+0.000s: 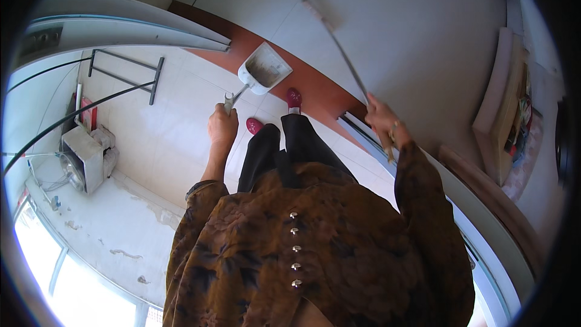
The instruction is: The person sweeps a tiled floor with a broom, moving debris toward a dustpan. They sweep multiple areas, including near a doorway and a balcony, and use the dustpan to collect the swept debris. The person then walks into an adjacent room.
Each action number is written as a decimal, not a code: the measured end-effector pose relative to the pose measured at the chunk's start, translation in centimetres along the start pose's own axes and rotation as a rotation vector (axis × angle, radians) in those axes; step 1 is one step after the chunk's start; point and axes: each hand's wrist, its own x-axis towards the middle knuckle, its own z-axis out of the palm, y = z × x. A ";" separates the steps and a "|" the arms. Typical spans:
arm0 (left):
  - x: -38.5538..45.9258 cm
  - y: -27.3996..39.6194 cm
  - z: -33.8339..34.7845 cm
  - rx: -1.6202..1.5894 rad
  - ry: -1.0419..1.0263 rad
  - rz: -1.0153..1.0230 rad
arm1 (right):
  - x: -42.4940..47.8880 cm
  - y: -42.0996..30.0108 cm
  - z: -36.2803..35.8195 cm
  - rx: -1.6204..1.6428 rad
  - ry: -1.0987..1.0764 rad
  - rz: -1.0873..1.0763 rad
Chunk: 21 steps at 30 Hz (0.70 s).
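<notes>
My left hand (223, 126) grips the upper end of a long-handled white dustpan (245, 75). The pan reaches over the red-brown door sill (317, 77), its open edge facing away from me, and grey-brown dirt shows inside it. In my right hand (382, 116) is the stick of a broom (347, 59), slanting out over the grey floor beyond the sill. Motion blurs the broom's far end, so its bristles are indistinct. Whether either tool touches the floor, I cannot tell. My red shoes (294, 98) stand at the sill's near side.
A sliding door panel (136, 36) juts in at the left, and a door frame (363, 131) runs along my right side. Left are a dark metal rack (156, 81) and a dusty box-shaped appliance (86, 156). A padded seat (501, 100) with things on it stands at far right.
</notes>
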 end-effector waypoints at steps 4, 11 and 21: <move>0.6 0.8 0.2 0.025 -0.014 -0.017 | 7.6 -0.5 1.3 0.085 0.011 0.053; 1.2 0.1 1.4 -0.009 0.040 -0.018 | 0.8 4.7 9.3 -0.157 -0.319 -0.026; -3.7 -6.5 -1.5 -0.170 0.162 -0.043 | -5.5 4.4 -1.2 0.033 -0.216 -0.033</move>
